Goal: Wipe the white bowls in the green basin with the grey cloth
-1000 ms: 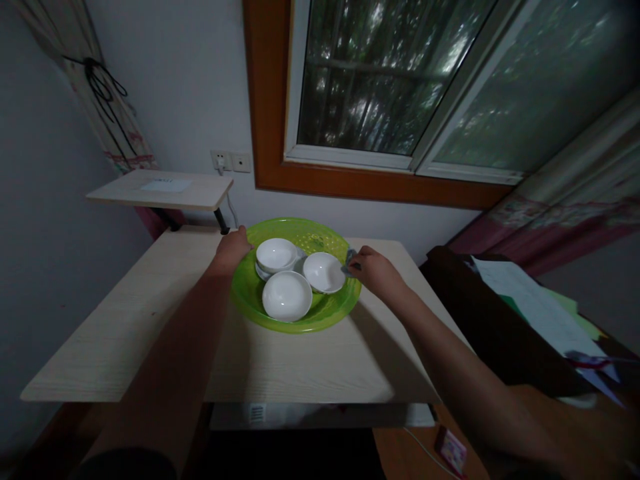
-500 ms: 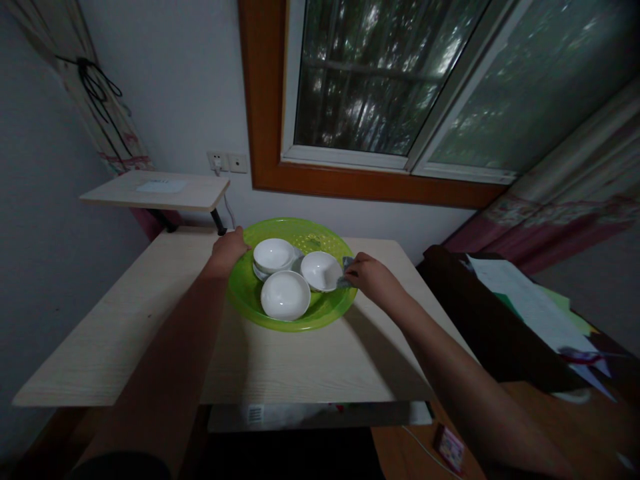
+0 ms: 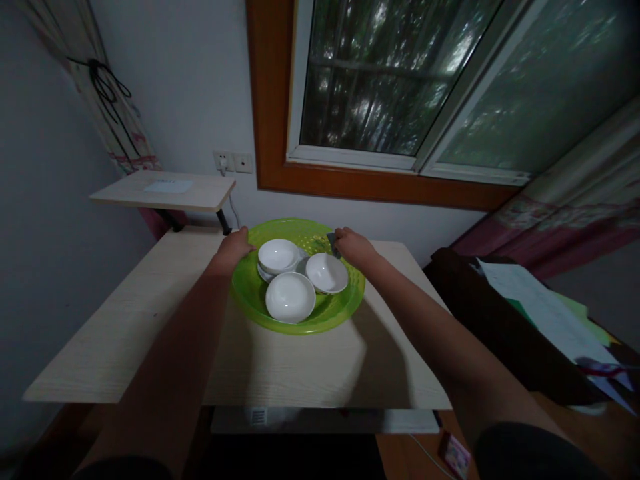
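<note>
Cloth (image 3: 332,245), pinched in my right hand (image 3: 349,247), has shifted toward the far right of the green basin (image 3: 248,301); my left hand (image 3: 236,247) still clasps its left rim. White bowls (image 3: 291,297) crowd its middle; a raised shelf (image 3: 205,189) stands far left.

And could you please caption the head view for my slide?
Left hand gripping a green basin of white bowls, right hand holding a grey cloth at its far right.

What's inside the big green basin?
Three white bowls show inside the green basin. Something pale peeks out beneath the left bowl, but that bowl covers the rest. The basin's bottom under the bowls is hidden too.
</note>
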{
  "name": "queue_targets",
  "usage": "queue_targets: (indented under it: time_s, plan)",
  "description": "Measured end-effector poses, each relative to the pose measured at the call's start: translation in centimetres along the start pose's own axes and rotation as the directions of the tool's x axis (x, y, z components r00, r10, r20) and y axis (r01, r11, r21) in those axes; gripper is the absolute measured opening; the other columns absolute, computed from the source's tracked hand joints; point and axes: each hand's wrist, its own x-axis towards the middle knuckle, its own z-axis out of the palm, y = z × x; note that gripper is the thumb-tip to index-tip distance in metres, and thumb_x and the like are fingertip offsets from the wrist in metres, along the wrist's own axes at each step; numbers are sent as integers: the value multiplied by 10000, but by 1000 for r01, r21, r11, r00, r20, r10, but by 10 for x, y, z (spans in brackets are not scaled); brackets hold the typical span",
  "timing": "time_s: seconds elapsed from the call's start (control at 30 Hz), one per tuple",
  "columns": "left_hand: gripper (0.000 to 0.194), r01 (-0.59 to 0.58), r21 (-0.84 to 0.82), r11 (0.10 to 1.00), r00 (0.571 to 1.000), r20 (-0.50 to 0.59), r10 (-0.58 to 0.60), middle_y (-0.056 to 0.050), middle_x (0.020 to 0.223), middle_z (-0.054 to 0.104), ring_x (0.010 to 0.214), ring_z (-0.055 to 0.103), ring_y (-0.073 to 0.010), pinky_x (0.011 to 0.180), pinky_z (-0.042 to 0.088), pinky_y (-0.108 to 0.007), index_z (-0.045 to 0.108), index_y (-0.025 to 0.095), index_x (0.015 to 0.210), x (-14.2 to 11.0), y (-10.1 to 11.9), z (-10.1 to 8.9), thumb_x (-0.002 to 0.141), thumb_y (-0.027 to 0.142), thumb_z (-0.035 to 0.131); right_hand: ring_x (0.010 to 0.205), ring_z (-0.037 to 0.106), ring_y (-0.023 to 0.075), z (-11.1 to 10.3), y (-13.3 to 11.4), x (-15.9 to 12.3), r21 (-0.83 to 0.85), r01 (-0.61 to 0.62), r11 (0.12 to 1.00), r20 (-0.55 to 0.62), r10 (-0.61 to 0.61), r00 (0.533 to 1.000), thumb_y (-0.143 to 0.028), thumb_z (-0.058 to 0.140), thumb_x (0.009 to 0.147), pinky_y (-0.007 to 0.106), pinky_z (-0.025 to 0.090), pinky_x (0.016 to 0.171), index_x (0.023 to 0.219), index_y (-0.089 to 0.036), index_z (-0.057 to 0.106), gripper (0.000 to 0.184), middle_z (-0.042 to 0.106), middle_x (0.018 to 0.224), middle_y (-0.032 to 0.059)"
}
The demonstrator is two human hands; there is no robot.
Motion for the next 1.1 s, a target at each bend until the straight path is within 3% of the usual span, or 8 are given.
queue_targets:
  time_s: [0.23,0.43,0.63,0.8,0.93,1.1]
  plan:
    - [501,-4,36,999,1000,-30,5,-185,1264,708,1135,684,-295,843,491,-329,551,188,1310,-2,1,0,865,354,712,1067,642,290,5,-12,-21,-100,-69,993,43,74,996,-113,537,967,329,505,880,1132,-100,752,271,684,1195,238]
    - [474,-5,21,1000,1000,-29,5,-183,1285,706,1124,691,-294,839,498,-329,564,184,1300,-4,2,0,877,349,699,980,699,284,-5,-13,-60,-145,30,989,177,-4,984,-173,599,952,338,531,828,1043,-85,779,220,708,1136,231]
    - [474,3,44,999,999,-37,-1,-208,1262,710,1119,696,-316,848,504,-342,565,169,1296,-3,3,0,880,348,704,849,713,226,-22,-32,-90,91,174,981,279,-193,941,-168,666,870,299,504,774,863,-163,824,158,772,940,137]
    - [463,-11,29,1000,998,-56,12,-210,1263,710,1134,695,-327,871,502,-353,574,171,1291,-4,2,1,878,335,703,753,683,180,-24,-37,-98,299,181,937,300,-273,914,-226,714,849,271,491,750,853,-220,837,122,776,816,62]
    - [485,-12,38,999,999,-43,13,-205,1275,710,1135,693,-314,868,501,-345,571,179,1308,-5,2,0,873,347,704,751,679,191,-20,-24,-91,219,128,967,287,-189,939,-212,709,835,277,481,729,839,-212,839,130,768,816,72]
    - [490,-27,34,999,999,-32,28,-190,1272,713,1107,699,-291,833,493,-318,567,177,1305,-4,0,-1,867,345,705,821,678,201,-10,-1,-71,77,6,997,178,-20,984,-167,633,853,271,478,736,898,-179,834,207,748,966,111]
